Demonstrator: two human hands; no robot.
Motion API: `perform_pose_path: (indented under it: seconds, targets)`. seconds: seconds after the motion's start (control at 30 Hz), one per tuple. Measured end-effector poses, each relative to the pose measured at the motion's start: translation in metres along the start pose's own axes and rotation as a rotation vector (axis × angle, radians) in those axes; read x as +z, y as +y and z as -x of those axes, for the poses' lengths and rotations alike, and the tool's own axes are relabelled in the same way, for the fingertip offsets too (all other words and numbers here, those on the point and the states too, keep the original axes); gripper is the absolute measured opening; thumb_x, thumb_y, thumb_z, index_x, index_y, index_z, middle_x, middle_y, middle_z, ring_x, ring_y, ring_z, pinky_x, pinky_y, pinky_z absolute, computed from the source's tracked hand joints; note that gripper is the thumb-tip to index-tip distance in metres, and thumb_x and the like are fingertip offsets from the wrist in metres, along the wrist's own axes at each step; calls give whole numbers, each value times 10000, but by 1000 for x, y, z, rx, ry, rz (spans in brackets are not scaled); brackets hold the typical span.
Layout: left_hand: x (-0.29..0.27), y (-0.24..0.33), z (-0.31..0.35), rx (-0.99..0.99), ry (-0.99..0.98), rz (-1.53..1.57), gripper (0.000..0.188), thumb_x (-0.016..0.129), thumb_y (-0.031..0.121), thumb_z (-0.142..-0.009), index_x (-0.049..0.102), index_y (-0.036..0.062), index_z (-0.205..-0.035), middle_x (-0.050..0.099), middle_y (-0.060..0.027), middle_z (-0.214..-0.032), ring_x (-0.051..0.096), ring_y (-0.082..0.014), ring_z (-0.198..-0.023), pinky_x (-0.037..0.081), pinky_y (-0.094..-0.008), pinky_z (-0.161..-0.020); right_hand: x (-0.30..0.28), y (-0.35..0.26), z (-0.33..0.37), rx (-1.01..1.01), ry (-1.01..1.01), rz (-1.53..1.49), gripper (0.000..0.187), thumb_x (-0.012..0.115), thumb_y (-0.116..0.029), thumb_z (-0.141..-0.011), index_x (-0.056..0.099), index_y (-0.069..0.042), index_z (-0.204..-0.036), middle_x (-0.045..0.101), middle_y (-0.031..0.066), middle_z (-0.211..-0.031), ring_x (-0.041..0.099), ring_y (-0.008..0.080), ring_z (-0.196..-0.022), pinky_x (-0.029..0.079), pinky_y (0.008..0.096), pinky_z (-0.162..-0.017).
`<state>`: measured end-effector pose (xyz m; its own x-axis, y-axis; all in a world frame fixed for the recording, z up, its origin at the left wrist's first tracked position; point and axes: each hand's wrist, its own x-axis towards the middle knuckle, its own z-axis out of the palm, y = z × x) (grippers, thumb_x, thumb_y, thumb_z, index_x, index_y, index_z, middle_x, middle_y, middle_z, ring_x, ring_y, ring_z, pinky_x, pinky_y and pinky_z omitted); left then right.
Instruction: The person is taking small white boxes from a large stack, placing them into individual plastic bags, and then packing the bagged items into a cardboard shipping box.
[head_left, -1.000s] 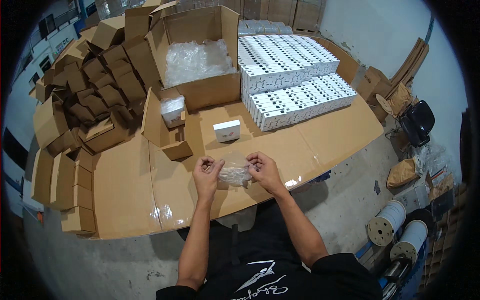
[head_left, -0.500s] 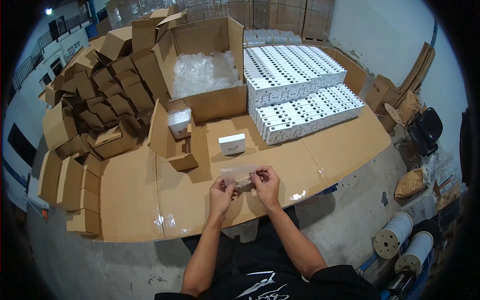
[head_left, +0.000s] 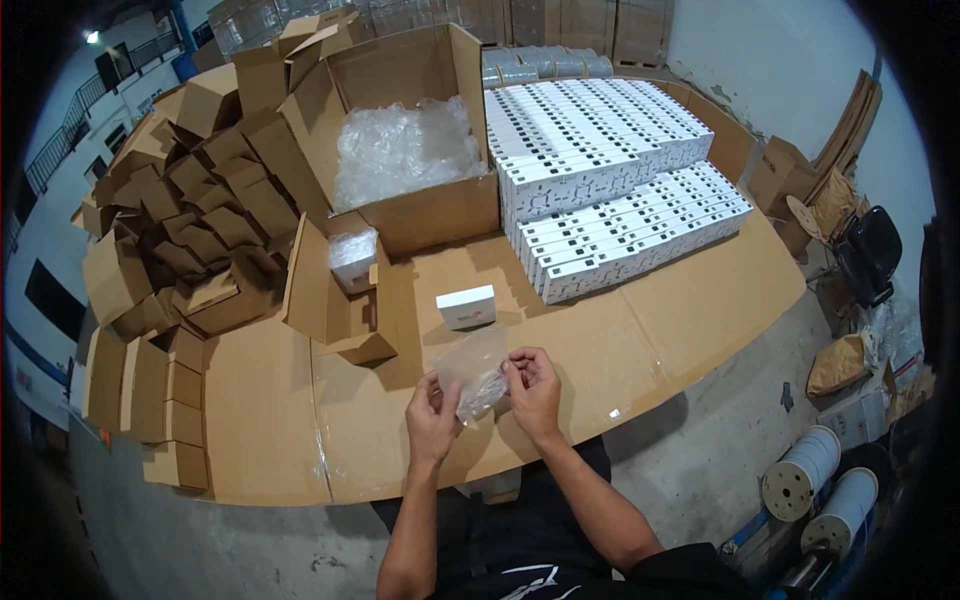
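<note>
Between my two hands is a small clear plastic bag, held up over the cardboard-covered table. My left hand grips its left edge between thumb and fingers. On the other side, my right hand pinches the bag's right edge. Whether anything lies inside the crinkled bag is hard to make out. Just beyond it, a small white box stands on its side on the cardboard. To the left is an open brown carton with a bubble-wrapped white item in its far end.
A large open carton with clear bubble bags stands at the back. Stacked rows of white boxes fill the back right. Many open brown cartons pile up at the left. Cable reels sit on the floor at right.
The bag has gone from flattened and bunched between my fingers to spread open and more upright. My hands have come slightly nearer to me, and the view has shifted a little.
</note>
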<state>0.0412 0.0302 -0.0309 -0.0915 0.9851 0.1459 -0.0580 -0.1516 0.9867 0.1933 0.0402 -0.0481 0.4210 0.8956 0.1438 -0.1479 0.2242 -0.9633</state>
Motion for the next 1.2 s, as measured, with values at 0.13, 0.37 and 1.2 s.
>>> perform_pose_path:
  seconds: [0.13, 0.37, 1.2]
  targets:
    - [12, -8, -13, -65, 169, -172, 287, 613, 214, -1011, 685, -57, -952, 647, -34, -767, 553, -89, -684, 457, -274, -603, 0, -9, 6, -33, -129, 135, 250, 688, -31, -914, 560, -5, -1127, 615, 4, -828, 589, 61, -716, 465, 207, -595]
    - [4, -12, -19, 58, 197, -151, 276, 607, 213, -1016, 668, -41, -925, 635, -17, -776, 560, -85, -726, 472, -274, -642, -9, -11, 3, 86, -210, 19, 298, 679, -23, -910, 525, 1, -1163, 602, 22, -796, 558, 65, -646, 447, 214, -558]
    - [-7, -8, -18, -11, 11, 17, 189, 675, 148, -973, 626, -11, -1063, 667, -43, -947, 609, -109, -844, 499, -264, -744, -5, -23, -12, 128, -266, 178, 162, 660, -164, -980, 631, -5, -991, 618, 3, -791, 574, 88, -657, 493, 220, -629]
